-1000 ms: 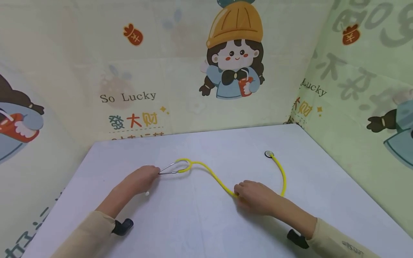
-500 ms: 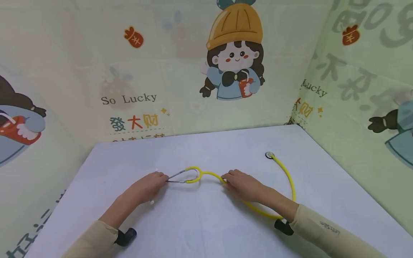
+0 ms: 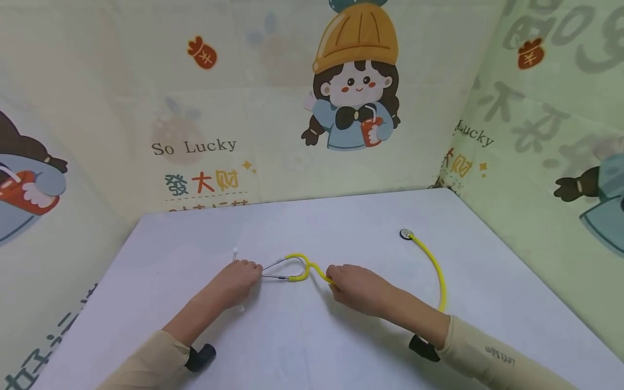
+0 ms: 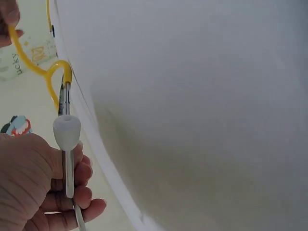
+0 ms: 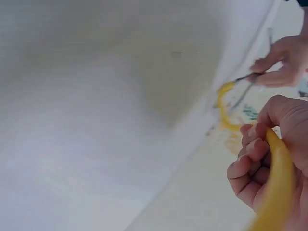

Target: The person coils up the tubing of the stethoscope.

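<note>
Plainly, one yellow stethoscope (image 3: 309, 265) held in two places

The stethoscope stretches from left to right over a white surface (image 3: 302, 341), with a hand on each of two parts. The left hand (image 3: 238, 283) has its grip pinching the metal ear tubes (image 3: 275, 277); in the left wrist view the thumb and fingers lie on either side of the metal. One white ear tip (image 4: 67, 131) stands close to that wrist's camera, in front of the thumb. In the head view, white ends show on both the far and the near side of the same hand.

The right hand (image 3: 361, 288) has its grip curled round the yellow tubing (image 3: 442, 283), a little beyond the fork where the two branches join. In the right wrist view the tubing runs between the thumb and the bent fingers, blurred near the lens. The fork lies between the hands, touching neither.

Past the right hand, the tubing is hidden by the forearm, then reappears and bends away to the round chest piece (image 3: 406, 234), which lies well apart from both hands, toward the far right of the surface.

Beige sleeves (image 3: 151, 360) cover the arms, and a dark device (image 3: 201, 357) sits under each cuff. Behind rises a pale backdrop (image 3: 278, 108) printed with a cartoon figure (image 3: 358, 81) in an orange hat.
</note>
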Demonstrator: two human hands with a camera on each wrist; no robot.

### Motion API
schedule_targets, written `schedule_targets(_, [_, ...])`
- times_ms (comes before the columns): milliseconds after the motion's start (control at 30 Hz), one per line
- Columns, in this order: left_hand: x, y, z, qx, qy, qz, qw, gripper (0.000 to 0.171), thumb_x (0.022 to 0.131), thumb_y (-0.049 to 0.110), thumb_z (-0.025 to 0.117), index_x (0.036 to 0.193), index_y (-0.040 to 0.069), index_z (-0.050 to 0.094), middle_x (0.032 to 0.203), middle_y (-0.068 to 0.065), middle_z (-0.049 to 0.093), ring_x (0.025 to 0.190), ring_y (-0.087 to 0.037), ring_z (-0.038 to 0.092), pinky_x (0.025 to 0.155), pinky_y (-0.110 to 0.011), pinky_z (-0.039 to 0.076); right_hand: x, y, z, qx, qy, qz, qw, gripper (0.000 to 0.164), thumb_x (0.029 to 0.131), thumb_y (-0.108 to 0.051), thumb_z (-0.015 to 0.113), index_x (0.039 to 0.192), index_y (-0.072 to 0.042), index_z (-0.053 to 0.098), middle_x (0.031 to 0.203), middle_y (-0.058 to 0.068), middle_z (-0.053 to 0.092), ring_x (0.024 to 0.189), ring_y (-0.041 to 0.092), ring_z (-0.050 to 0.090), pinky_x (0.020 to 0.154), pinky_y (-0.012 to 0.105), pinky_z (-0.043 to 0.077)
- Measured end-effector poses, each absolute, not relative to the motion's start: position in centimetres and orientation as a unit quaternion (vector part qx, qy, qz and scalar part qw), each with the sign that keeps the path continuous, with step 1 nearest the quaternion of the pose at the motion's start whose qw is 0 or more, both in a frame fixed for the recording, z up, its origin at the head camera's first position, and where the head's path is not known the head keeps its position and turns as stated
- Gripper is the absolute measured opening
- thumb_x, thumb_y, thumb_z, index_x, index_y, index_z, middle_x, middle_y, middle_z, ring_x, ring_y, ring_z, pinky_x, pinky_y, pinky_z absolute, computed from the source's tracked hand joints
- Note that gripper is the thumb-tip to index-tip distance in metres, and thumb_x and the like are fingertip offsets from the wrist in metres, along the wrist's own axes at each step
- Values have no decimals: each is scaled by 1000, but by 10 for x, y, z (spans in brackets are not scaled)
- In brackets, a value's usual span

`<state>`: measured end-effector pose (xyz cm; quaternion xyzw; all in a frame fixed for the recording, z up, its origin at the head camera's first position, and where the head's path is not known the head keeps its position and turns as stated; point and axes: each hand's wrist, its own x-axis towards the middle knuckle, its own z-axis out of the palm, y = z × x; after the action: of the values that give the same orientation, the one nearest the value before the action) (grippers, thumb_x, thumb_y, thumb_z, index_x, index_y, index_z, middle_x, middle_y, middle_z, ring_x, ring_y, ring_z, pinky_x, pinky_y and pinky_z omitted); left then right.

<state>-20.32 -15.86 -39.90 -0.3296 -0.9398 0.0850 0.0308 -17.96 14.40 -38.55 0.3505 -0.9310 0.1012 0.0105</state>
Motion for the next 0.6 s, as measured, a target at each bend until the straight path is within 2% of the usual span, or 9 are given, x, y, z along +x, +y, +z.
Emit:
schedule_targets(200, [-199,-145,-400,-347,-930,111,45,21,88,-1,76,106,-7,68,94,-16,70,87,-29,68,79,-39,58,-175,135,-367,488,-859,-53,143,14,96,-17,73,99,-11,61,83,-4,58,74,11,49,71,19,45])
schedule_targets(300, [-195,-141,-398,-372,-918,122,64,20,88,-1,76,106,-6,68,94,-14,70,88,-27,67,79,-38,57,-178,128,-356,515,-829,-102,191,12,96,-17,73,99,-14,62,86,-6,57,76,11,48,74,19,44])
schedule_targets(467, [-187,-136,-390,-419,-893,129,101,29,85,3,81,111,-2,68,97,-11,70,91,-23,66,81,-32,55,-187,118,-336,538,-810,-112,205,11,96,-19,74,105,-19,66,92,-8,59,83,11,50,78,19,45])
schedule_targets(600, [-181,-134,-383,-453,-875,129,110,36,85,7,82,117,0,66,101,-8,70,95,-21,66,89,-31,55,-197,115,-327,548,-813,-63,187,12,94,-21,77,104,-23,71,90,-9,59,81,10,49,73,17,44])
